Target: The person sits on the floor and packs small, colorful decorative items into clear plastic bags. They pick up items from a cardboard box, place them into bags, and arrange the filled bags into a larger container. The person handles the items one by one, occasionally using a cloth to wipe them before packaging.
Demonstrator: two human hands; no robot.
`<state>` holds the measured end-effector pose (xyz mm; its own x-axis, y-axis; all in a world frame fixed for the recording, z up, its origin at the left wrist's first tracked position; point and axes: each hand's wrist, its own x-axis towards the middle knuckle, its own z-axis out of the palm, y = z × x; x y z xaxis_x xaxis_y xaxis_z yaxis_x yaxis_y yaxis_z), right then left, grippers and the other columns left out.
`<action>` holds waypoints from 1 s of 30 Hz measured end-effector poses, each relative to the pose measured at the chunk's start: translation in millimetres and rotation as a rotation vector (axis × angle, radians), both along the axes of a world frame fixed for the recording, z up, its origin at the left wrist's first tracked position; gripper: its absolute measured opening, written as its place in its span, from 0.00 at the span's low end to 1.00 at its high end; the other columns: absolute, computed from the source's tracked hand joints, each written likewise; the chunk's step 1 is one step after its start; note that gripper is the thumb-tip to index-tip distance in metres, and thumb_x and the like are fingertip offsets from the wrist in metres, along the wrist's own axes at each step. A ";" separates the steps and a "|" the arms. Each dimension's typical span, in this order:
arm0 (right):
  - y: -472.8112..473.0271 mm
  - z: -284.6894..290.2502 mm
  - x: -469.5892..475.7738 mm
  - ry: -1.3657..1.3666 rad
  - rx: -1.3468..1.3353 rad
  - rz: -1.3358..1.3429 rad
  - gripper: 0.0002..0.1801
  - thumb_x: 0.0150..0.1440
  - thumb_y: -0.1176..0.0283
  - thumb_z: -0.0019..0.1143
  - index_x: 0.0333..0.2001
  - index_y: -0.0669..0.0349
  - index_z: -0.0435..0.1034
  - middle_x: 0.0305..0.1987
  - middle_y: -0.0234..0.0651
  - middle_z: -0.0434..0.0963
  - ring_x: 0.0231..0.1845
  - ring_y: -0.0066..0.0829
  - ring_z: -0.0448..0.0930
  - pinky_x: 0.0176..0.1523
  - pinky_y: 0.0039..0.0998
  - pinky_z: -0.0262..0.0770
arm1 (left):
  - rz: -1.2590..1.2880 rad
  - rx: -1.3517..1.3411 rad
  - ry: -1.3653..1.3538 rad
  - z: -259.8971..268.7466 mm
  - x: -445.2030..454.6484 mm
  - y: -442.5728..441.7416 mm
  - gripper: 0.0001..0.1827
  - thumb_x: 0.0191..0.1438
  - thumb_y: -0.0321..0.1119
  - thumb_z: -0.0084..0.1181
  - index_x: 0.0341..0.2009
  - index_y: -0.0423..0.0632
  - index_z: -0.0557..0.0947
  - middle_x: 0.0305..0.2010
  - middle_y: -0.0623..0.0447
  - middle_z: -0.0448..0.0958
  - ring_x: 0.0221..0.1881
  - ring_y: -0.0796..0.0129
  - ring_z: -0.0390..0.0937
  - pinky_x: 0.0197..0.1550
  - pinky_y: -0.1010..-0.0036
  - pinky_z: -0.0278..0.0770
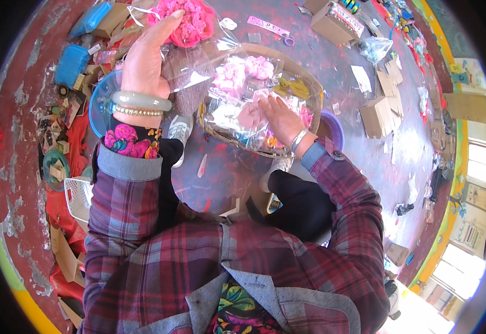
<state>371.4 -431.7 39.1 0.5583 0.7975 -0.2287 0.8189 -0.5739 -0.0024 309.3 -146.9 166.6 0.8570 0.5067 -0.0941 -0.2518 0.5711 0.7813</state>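
My left hand (146,62), with a pale bangle and a beaded bracelet at the wrist, holds a clear plastic bag containing a bright pink ruffled fabric flower (186,23). It is raised at the upper left of the cardboard box (309,79). My right hand (282,119) lies over the packets in that box, its fingers touching a dusty-pink fabric piece (253,115). Whether they grip it is not clear. Around it in the box are light pink fabric flowers (230,75), an olive bow (291,87) and white pieces in clear wrapping. A brown mesh fabric (188,73) hangs beside the box.
A purple basin (334,129) stands right of the box, a blue clear basin (96,102) at left. A white plastic basket (77,196) is near my left sleeve. Opened cardboard boxes (376,117) and a plastic bag (374,48) lie at right. My shoes (181,133) flank the floor below the box.
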 end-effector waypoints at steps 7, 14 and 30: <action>10.8 -37.8 150.3 0.306 0.211 -0.530 0.21 0.47 0.60 0.53 0.43 0.60 0.69 0.34 0.38 0.77 0.34 0.35 0.77 0.39 0.30 0.72 | -0.025 -0.039 0.042 17.8 -6.7 -6.0 0.15 0.50 0.35 0.55 0.43 0.43 0.77 0.42 0.53 0.75 0.43 0.69 0.74 0.44 0.72 0.73; 1.2 -169.1 209.2 0.942 0.943 -1.429 0.09 0.48 0.67 0.56 0.23 0.60 0.71 0.21 0.32 0.74 0.12 0.20 0.68 0.14 0.24 0.61 | 0.003 -0.043 0.044 6.6 -0.6 2.7 0.16 0.50 0.35 0.54 0.45 0.44 0.76 0.44 0.52 0.74 0.45 0.67 0.73 0.46 0.70 0.73; -12.4 -44.3 168.3 0.569 0.834 -1.297 0.11 0.49 0.68 0.51 0.20 0.63 0.68 0.17 0.35 0.72 0.14 0.24 0.71 0.15 0.24 0.62 | -0.092 -0.119 0.013 9.1 -0.1 1.6 0.15 0.51 0.34 0.55 0.43 0.43 0.76 0.43 0.52 0.75 0.43 0.66 0.74 0.45 0.70 0.74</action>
